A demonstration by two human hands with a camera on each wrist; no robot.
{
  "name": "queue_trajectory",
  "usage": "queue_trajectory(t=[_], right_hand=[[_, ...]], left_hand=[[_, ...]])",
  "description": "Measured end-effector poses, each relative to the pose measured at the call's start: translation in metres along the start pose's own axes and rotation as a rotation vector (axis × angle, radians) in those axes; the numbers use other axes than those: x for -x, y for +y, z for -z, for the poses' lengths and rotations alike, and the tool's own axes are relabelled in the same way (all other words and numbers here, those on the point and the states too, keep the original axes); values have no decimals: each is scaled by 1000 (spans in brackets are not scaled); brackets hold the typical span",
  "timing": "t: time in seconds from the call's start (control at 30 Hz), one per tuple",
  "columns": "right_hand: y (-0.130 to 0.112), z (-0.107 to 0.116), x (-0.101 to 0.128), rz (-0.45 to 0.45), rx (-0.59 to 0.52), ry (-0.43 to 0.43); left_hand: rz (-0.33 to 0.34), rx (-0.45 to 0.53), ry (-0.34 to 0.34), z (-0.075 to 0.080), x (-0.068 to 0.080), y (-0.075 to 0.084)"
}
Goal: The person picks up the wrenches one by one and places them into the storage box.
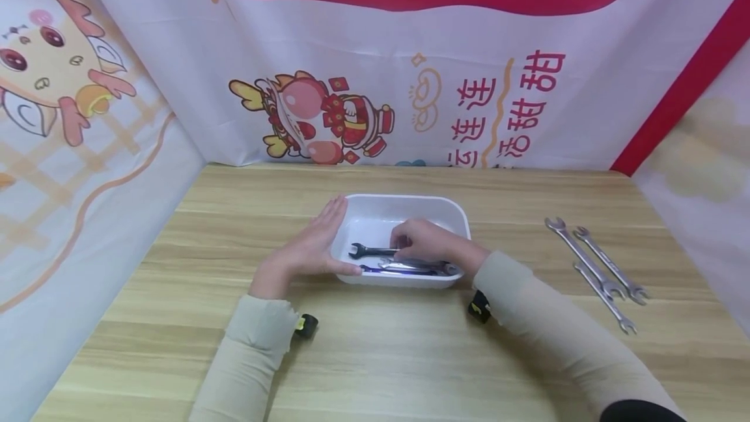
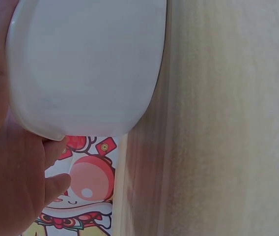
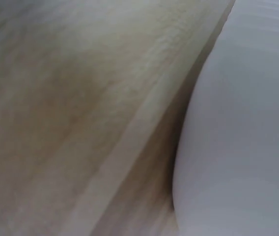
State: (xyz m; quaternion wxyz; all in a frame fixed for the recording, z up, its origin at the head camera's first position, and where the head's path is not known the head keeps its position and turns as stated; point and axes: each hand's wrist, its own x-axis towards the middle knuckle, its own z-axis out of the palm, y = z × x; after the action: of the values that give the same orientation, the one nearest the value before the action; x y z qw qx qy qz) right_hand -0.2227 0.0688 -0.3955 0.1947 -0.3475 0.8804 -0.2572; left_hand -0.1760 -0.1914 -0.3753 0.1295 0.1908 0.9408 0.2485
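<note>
One white tray (image 1: 404,210) is steadied by the flat, straight-fingered left hand (image 1: 305,249) on the wooden table (image 1: 375,357). A black wrench (image 1: 369,251) inside is pinched by the right hand (image 1: 428,243); silver wrenches (image 1: 410,267) lie beneath. Three wrenches (image 1: 597,266) lie well apart on the right.

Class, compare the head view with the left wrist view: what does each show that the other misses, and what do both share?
Head view only: the right hand gripping a dark wrench inside the tray, and three spare wrenches lying to the right. Left wrist view only: the tray's outer wall close up. Both: the white tray, the left hand flat against its side, the wooden table.
</note>
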Motion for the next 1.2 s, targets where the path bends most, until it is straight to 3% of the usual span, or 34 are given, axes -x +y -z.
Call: queue_trajectory(t=[0.57, 1.2], right_hand=[[0, -5, 0, -45, 12, 28], [-2, -2, 4, -30, -25, -10]], left_hand=[[2, 11, -3, 0, -1, -1], [-4, 4, -1, 0, 0, -2]])
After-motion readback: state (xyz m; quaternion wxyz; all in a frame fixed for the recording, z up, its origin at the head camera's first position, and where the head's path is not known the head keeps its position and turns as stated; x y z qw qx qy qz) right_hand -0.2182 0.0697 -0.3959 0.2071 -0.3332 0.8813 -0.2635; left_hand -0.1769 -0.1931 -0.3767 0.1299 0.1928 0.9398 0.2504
